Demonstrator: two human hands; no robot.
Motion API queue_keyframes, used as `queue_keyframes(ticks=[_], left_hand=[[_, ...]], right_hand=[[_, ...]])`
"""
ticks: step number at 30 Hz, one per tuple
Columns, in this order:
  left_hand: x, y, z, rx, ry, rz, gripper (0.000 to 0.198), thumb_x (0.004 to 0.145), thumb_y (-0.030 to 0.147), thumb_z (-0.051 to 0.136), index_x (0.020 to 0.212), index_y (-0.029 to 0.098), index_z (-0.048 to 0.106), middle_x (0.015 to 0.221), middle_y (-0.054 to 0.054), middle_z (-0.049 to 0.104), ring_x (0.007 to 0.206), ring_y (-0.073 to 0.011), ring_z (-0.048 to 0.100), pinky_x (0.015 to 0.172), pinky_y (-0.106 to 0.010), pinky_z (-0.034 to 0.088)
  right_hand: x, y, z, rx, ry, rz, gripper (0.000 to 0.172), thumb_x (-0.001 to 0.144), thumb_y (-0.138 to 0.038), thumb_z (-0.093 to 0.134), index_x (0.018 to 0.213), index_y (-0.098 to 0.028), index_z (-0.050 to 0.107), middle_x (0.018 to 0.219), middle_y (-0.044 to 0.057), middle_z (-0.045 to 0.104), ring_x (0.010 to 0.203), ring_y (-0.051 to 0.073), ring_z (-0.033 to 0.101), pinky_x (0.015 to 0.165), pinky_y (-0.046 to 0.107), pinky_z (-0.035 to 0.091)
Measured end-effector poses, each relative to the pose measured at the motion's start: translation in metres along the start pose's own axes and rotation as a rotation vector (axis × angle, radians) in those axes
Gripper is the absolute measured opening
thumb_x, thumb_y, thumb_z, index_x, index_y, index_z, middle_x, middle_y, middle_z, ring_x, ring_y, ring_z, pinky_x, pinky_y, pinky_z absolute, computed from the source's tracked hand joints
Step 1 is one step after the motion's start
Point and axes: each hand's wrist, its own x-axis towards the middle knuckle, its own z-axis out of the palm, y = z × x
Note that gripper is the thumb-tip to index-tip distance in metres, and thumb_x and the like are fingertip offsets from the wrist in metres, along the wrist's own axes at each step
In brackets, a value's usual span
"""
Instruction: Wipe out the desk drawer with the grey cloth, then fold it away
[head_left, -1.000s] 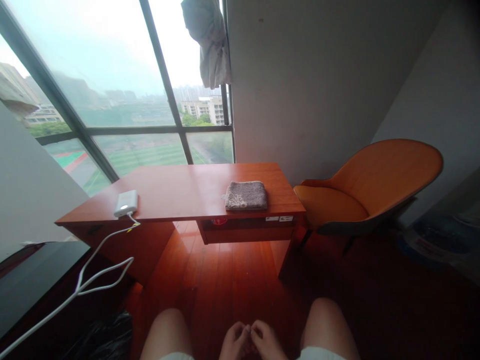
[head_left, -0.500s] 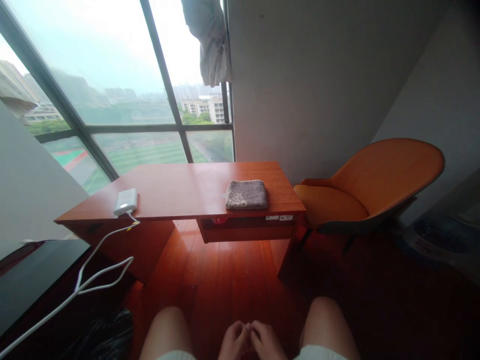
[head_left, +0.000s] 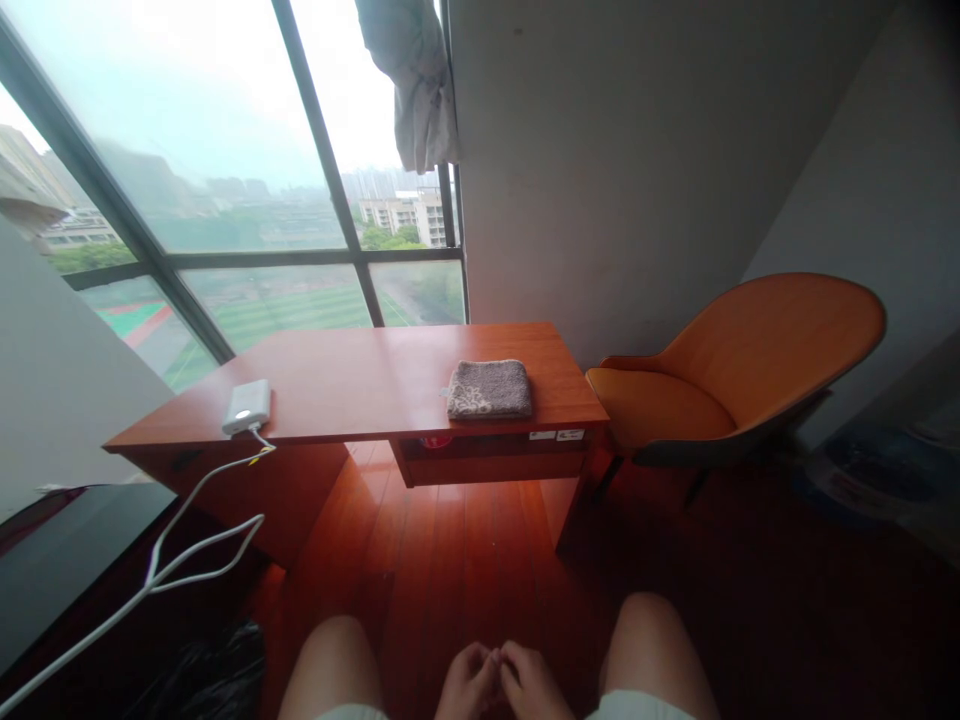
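Low in the view, between my bare knees, my left hand point(head_left: 466, 682) and my right hand point(head_left: 526, 680) meet at the fingertips. Both have their fingers curled in, and no object shows in either. Beyond them stands a reddish-brown wooden desk point(head_left: 337, 385). On its right part lies a folded grey-brown towel point(head_left: 490, 389) with a pale pattern at one corner, well out of contact with my hands. A white power bank or charger point(head_left: 248, 405) sits near the desk's left front edge, with a white cable point(head_left: 196, 495) plugged into it.
An orange chair point(head_left: 795, 350) stands right of the desk. At the lower left are a dark glossy surface point(head_left: 82, 560) and a black plastic bag point(head_left: 217, 670). A window point(head_left: 225, 150) fills the left back, with a bunched curtain point(head_left: 420, 100). Wooden floor point(head_left: 450, 540) lies before me.
The view has shifted very slightly, so the desk and window sit a little further left. My hands keep the same pose, and nothing on the desk has moved.
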Motion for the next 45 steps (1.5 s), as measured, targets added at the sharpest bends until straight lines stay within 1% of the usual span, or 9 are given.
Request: queue_keyframes(ticks=[8,17,23,30,33,36,39,41,45], left_hand=[[-0.002,0.005,-0.001,0.062,-0.013,0.070,0.059,0.052,0.074,0.069,0.059,0.020,0.047,0.050,0.007,0.044,0.045,-0.0077,0.038,0.045,-0.022,0.031],[0.001,-0.002,-0.003,0.104,-0.005,0.037,0.061,0.048,0.075,0.070,0.059,0.019,0.047,0.052,0.006,0.044,0.047,-0.0081,0.039,0.045,-0.022,0.029],[0.000,-0.001,-0.003,0.156,0.028,0.039,0.061,0.048,0.077,0.067,0.060,0.020,0.048,0.050,0.006,0.045,0.046,-0.0087,0.039,0.044,-0.022,0.027],[-0.005,0.007,0.002,0.130,-0.003,0.046,0.059,0.052,0.076,0.066,0.060,0.021,0.046,0.049,0.007,0.041,0.045,-0.0085,0.037,0.045,-0.022,0.026],[-0.009,0.012,0.001,0.193,0.006,0.098,0.052,0.063,0.072,0.061,0.063,0.022,0.046,0.054,0.006,0.044,0.049,-0.0107,0.041,0.048,-0.023,0.031],[-0.013,0.018,-0.003,0.496,-0.026,0.220,0.036,0.079,0.056,0.051,0.069,0.021,0.051,0.064,0.001,0.054,0.060,-0.0146,0.050,0.056,-0.024,0.035],[-0.012,0.038,-0.005,0.906,-0.011,0.311,0.028,0.088,0.037,0.041,0.069,0.021,0.054,0.069,-0.002,0.061,0.065,-0.0165,0.054,0.059,-0.026,0.033],[-0.006,0.065,0.000,1.099,0.024,0.368,0.027,0.088,0.029,0.039,0.067,0.020,0.055,0.067,-0.002,0.061,0.062,-0.0160,0.054,0.058,-0.026,0.030],[0.017,0.155,0.018,1.255,0.063,0.575,0.023,0.085,0.020,0.041,0.068,0.020,0.057,0.064,-0.001,0.059,0.058,-0.0140,0.053,0.056,-0.024,0.031]], right_hand=[[0.000,-0.002,-0.001,0.108,0.010,0.001,0.018,0.079,-0.023,0.045,0.077,-0.020,0.062,0.078,0.006,0.072,0.074,0.019,0.065,0.066,0.026,0.044],[0.004,0.009,0.006,0.150,0.018,0.027,0.013,0.071,-0.016,0.048,0.073,-0.020,0.061,0.073,0.003,0.070,0.070,0.016,0.064,0.063,0.023,0.042],[0.001,0.002,0.003,0.138,0.013,0.046,0.012,0.073,-0.018,0.050,0.074,-0.019,0.062,0.072,0.003,0.071,0.068,0.016,0.063,0.061,0.024,0.042],[0.001,-0.001,0.001,0.170,0.012,0.063,0.015,0.071,-0.015,0.049,0.073,-0.019,0.063,0.074,0.004,0.071,0.071,0.017,0.065,0.062,0.024,0.043],[0.002,-0.001,0.002,0.163,0.034,0.075,0.015,0.072,-0.016,0.047,0.073,-0.019,0.062,0.076,0.005,0.072,0.072,0.018,0.065,0.064,0.026,0.043],[0.003,0.002,0.003,0.104,0.056,0.116,0.016,0.075,-0.017,0.046,0.070,-0.019,0.061,0.073,0.006,0.071,0.070,0.018,0.064,0.064,0.027,0.043],[0.003,0.008,0.005,0.052,0.066,0.124,0.020,0.073,-0.011,0.043,0.070,-0.019,0.061,0.072,0.006,0.070,0.070,0.018,0.063,0.065,0.026,0.042],[0.003,0.011,0.007,0.043,0.064,0.124,0.024,0.068,-0.005,0.042,0.072,-0.019,0.062,0.074,0.006,0.070,0.071,0.017,0.063,0.064,0.025,0.041],[0.003,0.012,0.009,0.004,0.036,0.171,0.027,0.066,-0.003,0.041,0.072,-0.019,0.062,0.068,0.004,0.068,0.067,0.016,0.063,0.059,0.024,0.037]])
